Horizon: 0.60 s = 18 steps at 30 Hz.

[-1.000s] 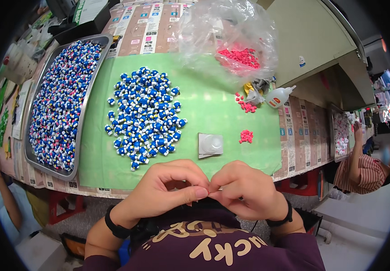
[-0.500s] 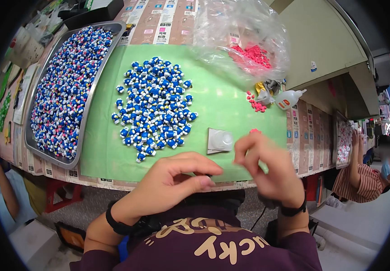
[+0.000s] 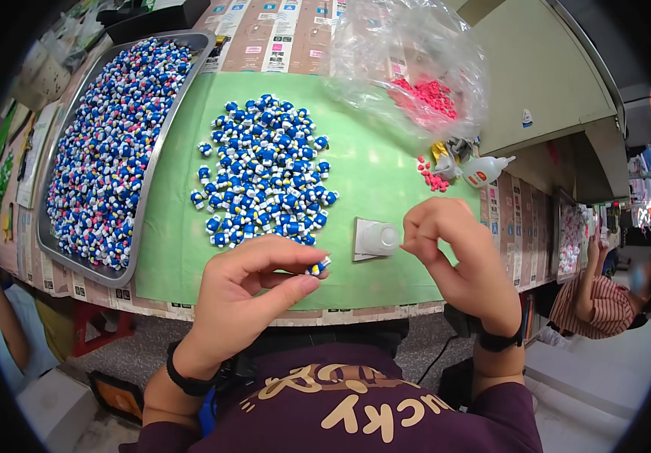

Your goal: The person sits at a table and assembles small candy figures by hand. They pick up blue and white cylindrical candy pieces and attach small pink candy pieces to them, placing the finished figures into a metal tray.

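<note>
Between the thumb and fingers of my left hand [image 3: 253, 283] is a small blue-and-white figurine [image 3: 318, 267] with a touch of yellow, held over the near edge of the green mat [image 3: 370, 170]. My right hand [image 3: 465, 260] is closed in a pinch beside a small translucent cup [image 3: 377, 238] set on a white block. A tiny reddish speck shows at its fingertips; what it is I cannot make out. Just beyond my left hand lies a loose pile of similar figurines [image 3: 265, 170].
A metal tray [image 3: 135, 253] full of figurines stands at left. Pink pieces fill part of a clear plastic bag [image 3: 370, 68] at the back; more pink pieces [image 3: 435, 181] lie beside a white squeeze bottle [image 3: 484, 171]. A beige cabinet [image 3: 552, 75] borders the right. Other people sit at both sides.
My left hand has moved left, and the figurine in its fingertips now shows clearly. My right hand has shifted slightly and its fingers have come together in a pinch.
</note>
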Motion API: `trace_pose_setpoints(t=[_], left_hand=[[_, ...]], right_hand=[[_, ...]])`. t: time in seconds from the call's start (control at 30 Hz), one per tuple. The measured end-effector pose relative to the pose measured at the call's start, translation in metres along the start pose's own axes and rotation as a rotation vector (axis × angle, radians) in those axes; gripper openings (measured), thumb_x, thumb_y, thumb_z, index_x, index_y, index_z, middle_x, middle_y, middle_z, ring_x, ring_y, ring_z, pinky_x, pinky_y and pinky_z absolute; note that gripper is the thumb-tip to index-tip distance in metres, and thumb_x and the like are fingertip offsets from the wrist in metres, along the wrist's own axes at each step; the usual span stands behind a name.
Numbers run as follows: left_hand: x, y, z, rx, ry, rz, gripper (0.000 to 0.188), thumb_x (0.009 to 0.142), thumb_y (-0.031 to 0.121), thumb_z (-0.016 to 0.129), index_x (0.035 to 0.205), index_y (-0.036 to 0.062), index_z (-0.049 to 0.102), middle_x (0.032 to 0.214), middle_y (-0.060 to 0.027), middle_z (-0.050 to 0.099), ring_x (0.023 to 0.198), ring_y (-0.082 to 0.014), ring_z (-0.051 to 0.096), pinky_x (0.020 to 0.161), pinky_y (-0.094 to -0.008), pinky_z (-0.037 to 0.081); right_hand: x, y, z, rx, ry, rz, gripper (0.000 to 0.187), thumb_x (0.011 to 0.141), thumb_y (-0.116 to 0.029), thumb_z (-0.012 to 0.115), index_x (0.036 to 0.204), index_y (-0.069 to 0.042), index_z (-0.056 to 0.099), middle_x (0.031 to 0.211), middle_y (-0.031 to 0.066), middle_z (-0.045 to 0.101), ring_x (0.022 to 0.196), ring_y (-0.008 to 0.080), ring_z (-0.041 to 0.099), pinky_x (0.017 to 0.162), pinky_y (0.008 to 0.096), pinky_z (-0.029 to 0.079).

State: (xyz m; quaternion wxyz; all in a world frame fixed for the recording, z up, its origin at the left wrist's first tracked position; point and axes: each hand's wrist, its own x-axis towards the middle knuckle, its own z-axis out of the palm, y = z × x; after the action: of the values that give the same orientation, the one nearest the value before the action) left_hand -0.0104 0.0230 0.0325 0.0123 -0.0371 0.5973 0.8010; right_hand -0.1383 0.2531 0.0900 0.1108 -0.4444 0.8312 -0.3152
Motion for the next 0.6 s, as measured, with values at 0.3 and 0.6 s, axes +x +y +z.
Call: trace_pose_setpoints(t=[0.3,0.6], left_hand=[[0.008,0.001,0.032,-0.200,0.024,0.124,0.024,0.084,-0.010,0.069,0.107,-0.0040,0.064,0.105,-0.0107,0.066,0.097,-0.0172,0.068,0.086,-0.0269,0.057],[0.006,0.005,0.042,0.138,0.075,0.257,0.025,0.076,-0.013,0.074,0.098,-0.0027,0.068,0.100,-0.0148,0.068,0.093,-0.0194,0.067,0.078,-0.0283,0.055]], right_hand=[[-0.006,-0.040,0.028,0.494,0.284,-0.024,0.028,0.081,0.008,0.068,0.082,-0.010,0.047,0.088,0.0043,0.061,0.079,0.0190,0.057,0.081,0.0324,0.039],[-0.011,-0.036,0.037,0.314,0.327,-0.050,0.027,0.081,0.005,0.069,0.082,-0.011,0.047,0.088,0.0034,0.060,0.077,0.0190,0.055,0.080,0.0346,0.036]])
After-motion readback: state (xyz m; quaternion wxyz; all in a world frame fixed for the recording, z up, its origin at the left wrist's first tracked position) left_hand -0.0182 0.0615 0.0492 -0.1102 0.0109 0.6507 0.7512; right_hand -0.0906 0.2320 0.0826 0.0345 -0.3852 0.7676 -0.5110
